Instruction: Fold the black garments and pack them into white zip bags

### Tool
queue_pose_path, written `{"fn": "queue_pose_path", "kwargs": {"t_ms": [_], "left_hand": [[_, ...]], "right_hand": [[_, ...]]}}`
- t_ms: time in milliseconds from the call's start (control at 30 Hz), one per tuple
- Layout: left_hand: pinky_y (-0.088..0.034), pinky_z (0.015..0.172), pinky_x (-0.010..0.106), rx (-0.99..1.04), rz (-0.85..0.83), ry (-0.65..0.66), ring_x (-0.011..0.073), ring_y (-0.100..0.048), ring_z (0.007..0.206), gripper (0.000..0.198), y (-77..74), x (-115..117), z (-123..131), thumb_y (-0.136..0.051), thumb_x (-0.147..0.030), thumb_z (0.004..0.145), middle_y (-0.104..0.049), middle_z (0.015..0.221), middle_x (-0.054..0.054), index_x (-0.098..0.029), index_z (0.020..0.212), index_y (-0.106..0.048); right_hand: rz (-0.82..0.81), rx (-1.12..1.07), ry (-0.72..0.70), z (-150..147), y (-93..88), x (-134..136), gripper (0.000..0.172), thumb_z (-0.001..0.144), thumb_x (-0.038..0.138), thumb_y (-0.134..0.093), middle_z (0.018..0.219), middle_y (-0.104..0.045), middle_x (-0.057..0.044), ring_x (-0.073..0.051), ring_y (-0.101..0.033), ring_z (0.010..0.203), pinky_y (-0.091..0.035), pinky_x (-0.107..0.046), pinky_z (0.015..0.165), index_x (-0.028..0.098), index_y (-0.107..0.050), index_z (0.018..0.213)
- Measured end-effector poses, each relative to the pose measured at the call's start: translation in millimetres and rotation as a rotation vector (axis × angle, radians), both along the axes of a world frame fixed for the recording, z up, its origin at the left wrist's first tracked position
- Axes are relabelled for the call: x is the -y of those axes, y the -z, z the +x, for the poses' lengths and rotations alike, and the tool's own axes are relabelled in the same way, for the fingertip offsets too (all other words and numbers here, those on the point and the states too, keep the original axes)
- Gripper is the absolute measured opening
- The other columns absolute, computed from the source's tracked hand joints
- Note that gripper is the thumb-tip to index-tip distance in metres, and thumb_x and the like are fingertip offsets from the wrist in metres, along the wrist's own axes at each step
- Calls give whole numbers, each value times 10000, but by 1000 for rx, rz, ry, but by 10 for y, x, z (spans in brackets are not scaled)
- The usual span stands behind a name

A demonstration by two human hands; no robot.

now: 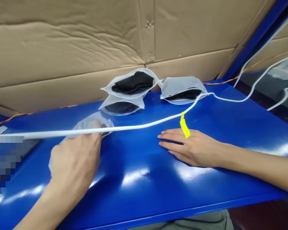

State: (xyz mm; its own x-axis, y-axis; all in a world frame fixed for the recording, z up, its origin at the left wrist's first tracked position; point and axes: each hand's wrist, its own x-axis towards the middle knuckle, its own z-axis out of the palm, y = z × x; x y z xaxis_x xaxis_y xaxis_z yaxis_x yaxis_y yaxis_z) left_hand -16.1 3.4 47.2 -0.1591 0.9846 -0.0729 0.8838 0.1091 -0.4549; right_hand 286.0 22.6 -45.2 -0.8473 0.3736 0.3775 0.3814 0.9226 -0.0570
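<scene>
a frosted plastic zip bag with something black inside lies on the blue metal table, its far end showing past the left hand, whose fingers curl down over it. a white cable crosses in front of those fingers, so i cannot tell if they pinch the bag, and its near part is hidden under the palm. the right hand lies flat and open on the table, fingers slightly spread, a yellow tag hanging against them. three more bags holding black cloth sit beyond, before a cardboard sheet.
</scene>
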Motion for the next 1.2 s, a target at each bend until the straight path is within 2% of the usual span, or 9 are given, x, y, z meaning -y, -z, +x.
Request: {"fn": "queue_pose_path", "kwargs": {"t_ms": [100,200,300,367,467,533,700,1033,1200], "left_hand": [[-623,705,583,92,163,50,438,-790,862,572,64,-110,-87,-317,-193,1079,-772,1124,228,-198,1634,-459],[-623,788,671,136,261,158,520,-746,1083,549,147,-157,-101,-343,-308,1108,-585,1515,314,-140,1611,-483],[-502,1068,736,143,309,314,600,-464,1463,631,251,-108,-27,-444,-408,1099,-318,1685,378,-12,1590,-460],[-382,1225,689,238,334,514,538,-336,1574,645,341,-62,42,-482,-432,1094,-364,1673,351,-6,1578,-473],[-400,1262,604,507,101,847,416,-313,1624,665,486,-42,113,-477,-556,1092,-371,1727,206,-196,1649,-433],[-394,1261,625,584,-119,940,409,-219,1657,738,553,-68,123,-460,-645,1077,-256,1788,153,-288,1706,-314],[-303,1301,649,558,-309,916,388,-123,1671,783,547,-147,69,-422,-695,1069,-204,1798,132,-324,1726,-212],[-318,1290,662,514,-288,933,391,-147,1662,766,522,-119,59,-386,-692,1079,-224,1785,143,-301,1721,-240],[-324,1289,654,539,-274,937,394,-174,1659,759,536,-112,48,-433,-669,1077,-244,1781,137,-307,1719,-248]], "right_hand": [[-20,2,2,4,-10,-3,346,1056,183,-529,1432,-709,-145,-271,-672,1344,-612,-416,1088,140,-711,1348],[-36,1,18,12,-14,-11,355,1064,217,-531,1439,-704,-149,-299,-652,1369,-595,-467,1112,142,-708,1362],[-47,3,95,30,-3,-16,424,1080,310,-530,1495,-660,-180,-346,-613,1409,-541,-551,1163,138,-657,1446],[-70,31,154,47,9,-10,527,1078,400,-545,1569,-581,-228,-402,-553,1463,-496,-621,1184,118,-593,1521],[-123,91,190,68,17,9,678,1060,499,-574,1660,-441,-277,-480,-420,1543,-425,-719,1195,122,-481,1616],[-159,108,182,76,8,19,706,1064,508,-570,1696,-375,-281,-488,-373,1565,-388,-741,1206,156,-420,1658],[-199,138,152,85,-33,14,688,1094,497,-516,1699,-334,-313,-510,-355,1561,-390,-748,1197,152,-387,1675],[-187,174,152,80,-70,17,676,1097,492,-505,1676,-359,-330,-544,-416,1513,-424,-772,1154,134,-411,1663],[-179,135,129,84,-57,12,630,1074,439,-578,1658,-424,-296,-500,-445,1519,-416,-745,1179,176,-471,1636]]}}
